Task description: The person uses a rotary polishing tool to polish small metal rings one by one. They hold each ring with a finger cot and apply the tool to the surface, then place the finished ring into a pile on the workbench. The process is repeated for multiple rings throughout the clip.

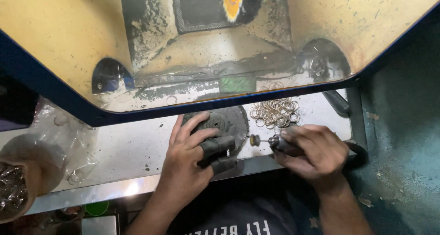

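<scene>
Polishing at the table's front edge
Right hand [316, 155] grips the rotary tool [275, 142]; left hand [195, 157], fingers taped, pinches something too small to identify, beside the rings [275, 112].

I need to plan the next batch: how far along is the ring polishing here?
Done: cannot tell; no separate finished lot shows. In hand: the left hand, two fingers in black guards, pinches something small, hidden, at the rotary tool held by the right hand. Left: a heap of metal rings behind it, seemingly waiting.
</scene>
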